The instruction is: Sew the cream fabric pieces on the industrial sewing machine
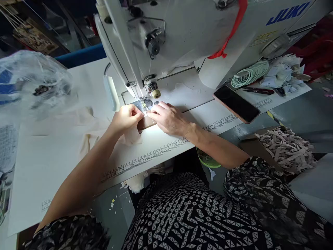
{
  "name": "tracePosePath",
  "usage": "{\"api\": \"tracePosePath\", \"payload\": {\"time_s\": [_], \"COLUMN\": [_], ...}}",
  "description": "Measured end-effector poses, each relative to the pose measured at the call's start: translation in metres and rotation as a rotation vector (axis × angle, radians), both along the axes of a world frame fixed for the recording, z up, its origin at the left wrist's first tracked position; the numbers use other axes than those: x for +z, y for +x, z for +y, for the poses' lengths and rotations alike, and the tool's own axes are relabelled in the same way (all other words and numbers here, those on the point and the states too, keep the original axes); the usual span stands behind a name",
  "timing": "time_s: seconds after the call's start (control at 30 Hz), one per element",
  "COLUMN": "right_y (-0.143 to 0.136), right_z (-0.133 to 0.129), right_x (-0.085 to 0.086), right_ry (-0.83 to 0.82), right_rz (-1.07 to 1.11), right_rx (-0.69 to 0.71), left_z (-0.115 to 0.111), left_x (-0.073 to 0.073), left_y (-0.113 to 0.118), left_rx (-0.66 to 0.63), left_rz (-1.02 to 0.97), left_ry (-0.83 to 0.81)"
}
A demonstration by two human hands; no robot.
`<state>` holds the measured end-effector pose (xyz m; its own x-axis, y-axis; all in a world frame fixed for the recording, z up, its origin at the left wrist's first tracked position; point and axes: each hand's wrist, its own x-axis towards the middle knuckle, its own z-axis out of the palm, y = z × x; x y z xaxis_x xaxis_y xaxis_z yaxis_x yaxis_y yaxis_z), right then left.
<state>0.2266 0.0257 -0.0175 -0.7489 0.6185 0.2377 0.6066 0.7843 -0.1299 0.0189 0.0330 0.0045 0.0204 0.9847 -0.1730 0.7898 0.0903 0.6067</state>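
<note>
Under the lamp's bright spot, both hands work at the presser foot (144, 103) of a white sewing machine (187, 31). My left hand (126, 118) is closed in a pinch just left of the foot, on pale pink fabric (132, 136) that hangs down over the table's surface below the fingers. My right hand (170, 118) is closed too, its fingertips pressed together close to the right of the foot. A small light edge shows between the two hands; what the right fingers hold is hidden by them.
More pale fabric (88, 140) lies to the left, below a clear plastic bag (33, 80). A phone (236, 103), a coil of pale green cord (250, 73) and dark snips (258, 90) lie at the right. A printed ruler (151, 155) runs along the table's front edge. Fabric strips (286, 147) fill a box below.
</note>
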Motion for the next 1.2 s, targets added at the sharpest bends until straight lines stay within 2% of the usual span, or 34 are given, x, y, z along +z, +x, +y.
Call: {"api": "tracePosePath", "payload": {"time_s": [0.23, 0.33, 0.37, 0.43, 0.53, 0.6, 0.73, 0.87, 1.03, 1.2], "right_y": [-0.005, -0.009, -0.010, -0.012, -0.014, -0.014, -0.014, -0.011, -0.004, -0.001], "right_z": [0.000, -0.001, -0.002, -0.003, -0.003, -0.004, -0.004, -0.001, 0.011, 0.015], "right_x": [-0.002, -0.001, -0.001, -0.002, -0.003, -0.004, -0.006, -0.007, -0.008, -0.011], "right_ry": [0.110, 0.158, 0.173, 0.193, 0.201, 0.200, 0.200, 0.204, 0.182, 0.138], "right_rz": [-0.078, -0.115, -0.124, -0.132, -0.124, -0.107, -0.070, -0.047, 0.041, 0.049], "right_rx": [-0.002, -0.007, -0.011, -0.011, -0.012, -0.009, -0.012, -0.022, -0.163, -0.188], "left_z": [0.002, 0.002, -0.001, -0.011, -0.034, -0.049, -0.062, -0.056, -0.039, -0.027], "left_x": [0.001, 0.001, 0.001, -0.002, -0.013, -0.024, -0.042, -0.047, -0.046, -0.048], "left_y": [0.000, -0.003, -0.003, -0.004, 0.000, 0.002, 0.003, 0.000, -0.001, 0.000], "left_rx": [-0.006, -0.037, -0.046, -0.104, -0.309, -0.415, -0.468, -0.502, -0.530, -0.505], "left_rz": [0.006, 0.097, 0.154, 0.277, 0.388, 0.406, 0.399, 0.397, 0.457, 0.488], "left_ry": [-0.022, -0.018, 0.035, 0.248, 0.588, 0.688, 0.759, 0.816, 0.827, 0.825]}}
